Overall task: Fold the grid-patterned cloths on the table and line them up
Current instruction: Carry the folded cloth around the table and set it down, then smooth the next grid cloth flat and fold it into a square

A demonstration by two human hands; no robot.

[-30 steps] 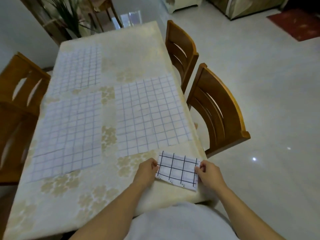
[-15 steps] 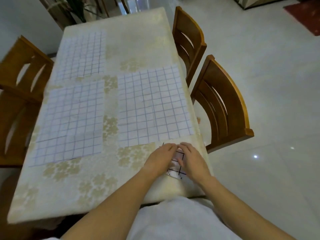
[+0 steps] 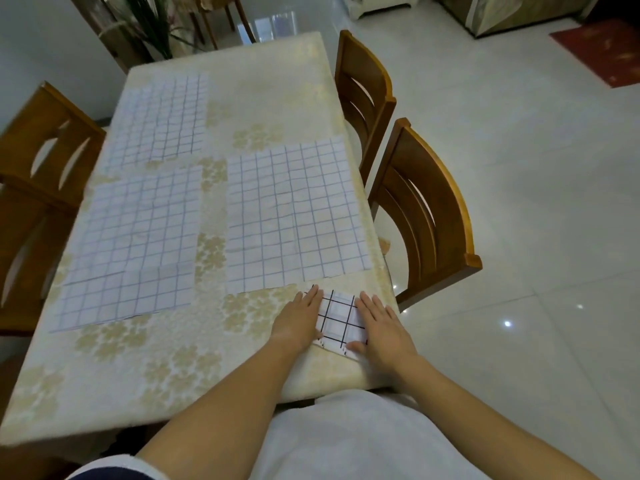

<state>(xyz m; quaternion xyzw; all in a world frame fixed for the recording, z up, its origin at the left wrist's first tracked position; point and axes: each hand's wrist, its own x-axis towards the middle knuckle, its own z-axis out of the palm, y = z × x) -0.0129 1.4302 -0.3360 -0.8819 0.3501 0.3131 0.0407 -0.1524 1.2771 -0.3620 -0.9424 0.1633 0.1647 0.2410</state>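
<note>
The tabletop, under a cream floral cover, fills the left and centre of the frame. Two wooden chairs stand along its right edge and another chair at the left edge of the frame. Three grid cloths lie flat and unfolded: the far cloth in the upper left, the left cloth below it, and the right cloth in the centre, near the tabletop's right edge. The folded cloth, a small square with darker lines, lies at the tabletop's lower right corner, just below the right cloth. The left hand and right hand lie flat with straight fingers, pressing its left and right sides.
</note>
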